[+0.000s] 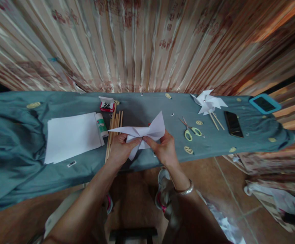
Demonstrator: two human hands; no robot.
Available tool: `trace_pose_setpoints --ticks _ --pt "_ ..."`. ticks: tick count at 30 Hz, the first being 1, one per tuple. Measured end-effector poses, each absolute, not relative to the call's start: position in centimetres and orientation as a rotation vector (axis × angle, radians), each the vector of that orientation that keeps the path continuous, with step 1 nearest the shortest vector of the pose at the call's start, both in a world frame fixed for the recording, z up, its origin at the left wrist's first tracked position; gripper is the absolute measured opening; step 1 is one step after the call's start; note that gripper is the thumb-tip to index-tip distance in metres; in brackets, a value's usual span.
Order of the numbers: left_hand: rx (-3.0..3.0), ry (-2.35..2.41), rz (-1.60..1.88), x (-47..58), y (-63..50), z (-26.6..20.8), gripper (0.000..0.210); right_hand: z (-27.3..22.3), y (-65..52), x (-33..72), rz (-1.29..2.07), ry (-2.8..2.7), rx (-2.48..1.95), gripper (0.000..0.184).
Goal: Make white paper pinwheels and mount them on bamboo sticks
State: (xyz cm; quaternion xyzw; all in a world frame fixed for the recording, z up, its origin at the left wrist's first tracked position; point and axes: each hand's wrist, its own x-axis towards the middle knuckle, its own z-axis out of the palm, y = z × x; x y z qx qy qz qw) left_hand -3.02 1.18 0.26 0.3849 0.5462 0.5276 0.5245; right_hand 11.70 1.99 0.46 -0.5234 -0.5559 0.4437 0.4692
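Observation:
A white paper pinwheel [154,131] is held between my two hands above the near part of the table. My left hand [120,149] grips its left side, thumb pressed near the middle. From the right, my right hand [164,146] pinches it, with that thumb also at the centre where the folded points meet. Fingers behind the paper are hidden. Just left of the pinwheel, partly behind my left hand, lie several thin wooden sticks [117,119]. Green-handled scissors [189,130] rest to the right of my right hand.
White paper sheets [72,137] lie at left beside a glue stick [101,124]. Behind the sticks stands an open red box [107,105]. Finished pinwheels [208,101] on sticks, a black phone [233,124] and a blue-framed tablet [265,103] lie at right. A curtain hangs behind.

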Motion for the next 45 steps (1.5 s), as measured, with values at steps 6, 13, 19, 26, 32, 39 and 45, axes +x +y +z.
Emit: trace_pose_setpoints --ticks 6,13,19,26,32,39,45 --pt "0.796 1.211 1.213 -2.7 0.7 0.4 0.027 0.9 1.7 12.4 1.135 -1.429 -1.246 0.04" --pt "0.639 1.141 1.134 -2.0 -1.2 0.5 0.025 1.4 -0.4 13.5 0.977 -1.595 -1.37 0.035" --pt "0.604 1.165 1.047 -1.9 -2.3 0.6 0.023 1.2 -1.9 13.7 0.864 -1.669 -1.433 0.037" --pt "0.524 1.074 1.05 -1.4 -2.5 0.5 0.025 0.9 -2.3 13.8 0.76 -1.694 -1.435 0.029" --pt "0.6 0.938 1.003 -1.8 -1.8 0.0 0.031 0.9 -1.5 14.6 0.94 -1.447 -1.443 0.034" --pt "1.255 1.53 1.236 -7.1 1.3 -0.5 0.024 1.2 0.8 17.1 1.111 -0.935 -1.397 0.03" --pt "2.081 1.885 0.729 -8.5 3.1 -1.6 0.029 0.7 1.3 17.4 1.189 -0.841 -1.294 0.027"
